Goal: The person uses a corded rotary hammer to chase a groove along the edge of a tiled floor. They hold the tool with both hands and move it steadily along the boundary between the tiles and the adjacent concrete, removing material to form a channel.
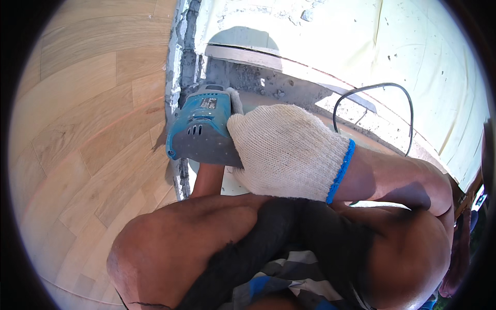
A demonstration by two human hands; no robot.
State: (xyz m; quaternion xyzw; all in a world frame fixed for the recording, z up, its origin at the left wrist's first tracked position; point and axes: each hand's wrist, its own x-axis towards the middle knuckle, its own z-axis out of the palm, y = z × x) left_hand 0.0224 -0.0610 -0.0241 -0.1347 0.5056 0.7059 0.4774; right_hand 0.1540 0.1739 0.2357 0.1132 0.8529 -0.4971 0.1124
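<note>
Plank floor [93, 103], teal power tool [201, 129] in hands [287, 147], left mostly hidden

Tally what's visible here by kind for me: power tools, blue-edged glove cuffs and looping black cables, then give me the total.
Teal power tool: 1
Blue-edged glove cuff: 1, at the right wrist
Looping black cable: 1
Total: 3
</note>
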